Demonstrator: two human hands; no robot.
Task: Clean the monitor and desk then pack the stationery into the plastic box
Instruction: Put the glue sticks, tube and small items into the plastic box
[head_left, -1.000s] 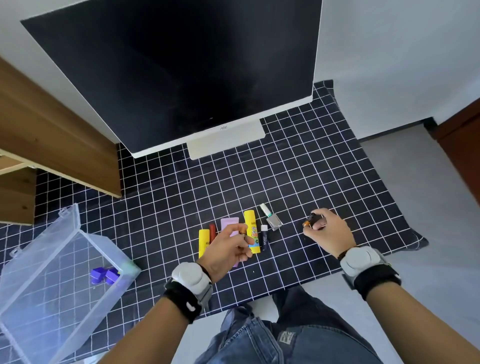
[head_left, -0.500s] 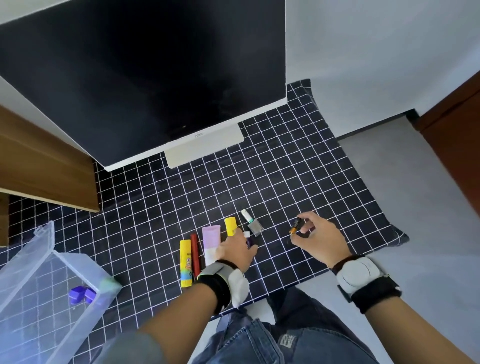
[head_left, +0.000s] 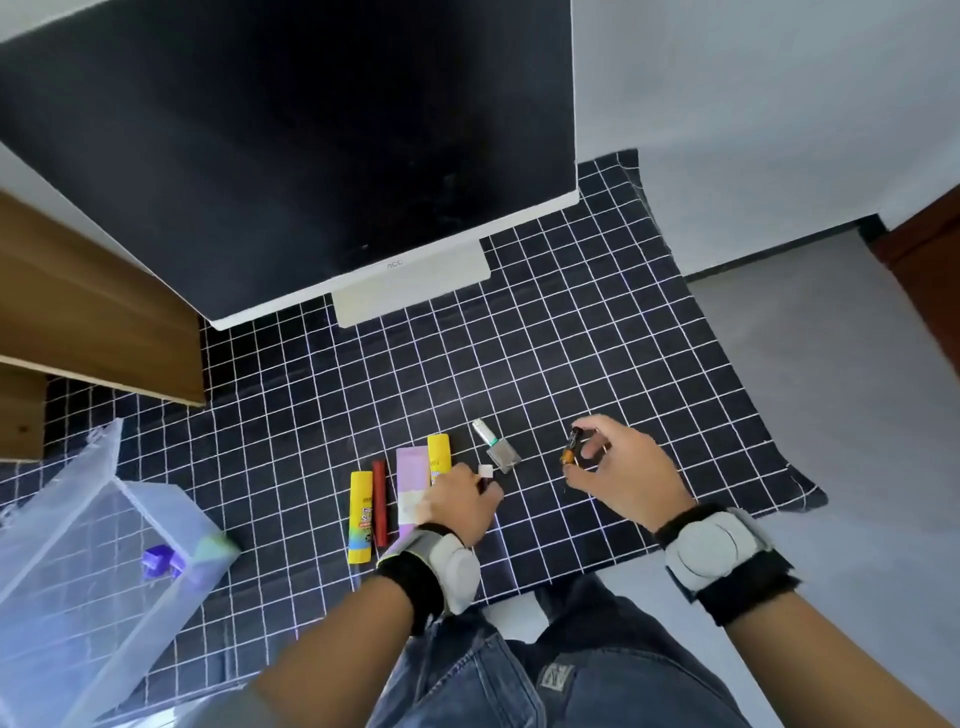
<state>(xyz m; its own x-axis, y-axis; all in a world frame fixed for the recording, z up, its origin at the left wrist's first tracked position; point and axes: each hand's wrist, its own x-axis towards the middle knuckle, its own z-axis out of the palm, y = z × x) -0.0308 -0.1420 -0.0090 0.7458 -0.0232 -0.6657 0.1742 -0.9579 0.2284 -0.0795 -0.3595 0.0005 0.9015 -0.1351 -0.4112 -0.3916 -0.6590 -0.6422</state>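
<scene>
Where the black grid-printed cloth (head_left: 597, 332) covers the desk, a clear, thin-walled plastic box (head_left: 78, 587) stands at far left, lid raised, with small purple blocks (head_left: 163, 560) inside; a row of stationery lies right of it: a yellow cylindrical glue stick (head_left: 360, 517), a slim red marker (head_left: 380, 504), a flat lilac rectangular eraser (head_left: 412, 486), a second yellow glue stick (head_left: 439, 452); the left hand (head_left: 460, 501) curls over this row, pinching a small white-capped item (head_left: 486, 473); a square glass bottle (head_left: 497, 447) lies beyond; the right hand (head_left: 621, 475) pinches a short dark cylinder with an orange end (head_left: 570, 447); the glossy black monitor (head_left: 291, 135) stands behind.
</scene>
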